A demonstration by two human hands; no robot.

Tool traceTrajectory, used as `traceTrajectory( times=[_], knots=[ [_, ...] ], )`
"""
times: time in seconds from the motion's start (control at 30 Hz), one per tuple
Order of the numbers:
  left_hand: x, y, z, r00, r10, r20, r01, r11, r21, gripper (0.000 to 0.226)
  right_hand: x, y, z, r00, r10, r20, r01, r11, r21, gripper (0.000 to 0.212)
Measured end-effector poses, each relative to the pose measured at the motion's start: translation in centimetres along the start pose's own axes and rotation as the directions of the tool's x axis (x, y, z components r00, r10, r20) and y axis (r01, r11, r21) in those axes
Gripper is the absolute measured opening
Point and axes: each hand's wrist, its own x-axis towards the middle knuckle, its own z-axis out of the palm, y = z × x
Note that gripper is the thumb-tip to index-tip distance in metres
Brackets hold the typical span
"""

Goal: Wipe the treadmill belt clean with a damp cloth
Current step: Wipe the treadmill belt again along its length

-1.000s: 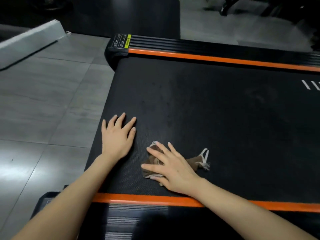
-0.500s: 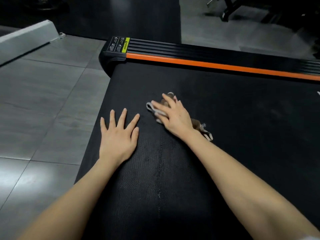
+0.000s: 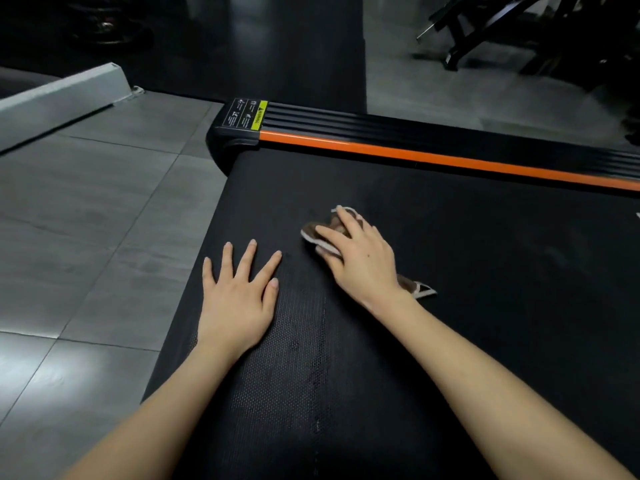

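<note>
Right hand (image 3: 363, 261) presses the brown cloth (image 3: 312, 234) flat, fingers spread, at 1 o'clock of the left hand (image 3: 237, 301), splayed wide on the treadmill belt (image 3: 502, 289). Early going, I'd say: the whole stretch toward 3 o'clock looks unwiped.

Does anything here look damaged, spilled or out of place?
Nothing is damaged or spilled. The belt only shows a faint pale streak between the arms, likely dirt. The cloth is bunched under the right hand, with one corner trailing beside the wrist.
</note>
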Motion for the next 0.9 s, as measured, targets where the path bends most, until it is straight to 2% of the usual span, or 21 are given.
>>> traceTrajectory(
  times=[0.1, 0.17, 0.27, 0.4, 0.47, 0.57, 0.7, 0.9],
  knots=[
    [0.2, 0.0, -0.1, 1.0, -0.003, 0.007, 0.003, 1.0, 0.007, 0.058, -2.3, 0.6, -1.4, 1.0, 0.004, 0.027, 0.0, 0.991, -0.136, 0.076],
    [0.3, 0.0, -0.2, 1.0, -0.003, 0.018, 0.003, 1.0, -0.002, 0.058, -2.4, 1.2, -1.1, 0.997, -0.081, 0.012, 0.082, 0.991, -0.105, 0.07],
    [0.2, 0.0, -0.3, 0.999, -0.008, 0.04, 0.008, 1.0, 0.004, 0.062, -1.1, 2.2, 1.3, 0.948, -0.311, 0.069, 0.314, 0.949, -0.041, 0.048],
    [0.8, 0.1, -0.9, 0.999, -0.025, 0.048, 0.025, 1.0, -0.006, 0.069, 0.3, 2.6, 2.9, 0.946, -0.314, 0.079, 0.311, 0.949, 0.046, 0.039],
    [3.0, 0.4, -1.3, 0.996, -0.035, 0.077, 0.035, 0.999, 0.005, 0.073, 1.4, 3.0, 3.2, 0.959, -0.278, 0.06, 0.273, 0.959, 0.076, 0.04],
    [6.6, 0.6, -1.2, 0.994, -0.043, 0.104, 0.038, 0.998, 0.052, 0.063, 4.5, 4.0, 3.6, 0.985, -0.172, 0.021, 0.17, 0.981, 0.094, 0.036],
    [7.7, -0.1, 0.0, 0.997, -0.024, 0.075, 0.022, 0.999, 0.029, 0.062, 10.4, 7.5, 4.1, 0.999, -0.028, -0.015, 0.029, 0.999, 0.034, 0.03],
    [7.7, 0.3, 0.4, 0.999, -0.023, 0.024, 0.022, 0.999, 0.027, 0.062, 15.8, 11.4, 4.4, 0.958, 0.278, -0.068, -0.281, 0.959, -0.038, 0.032]
  ],
)
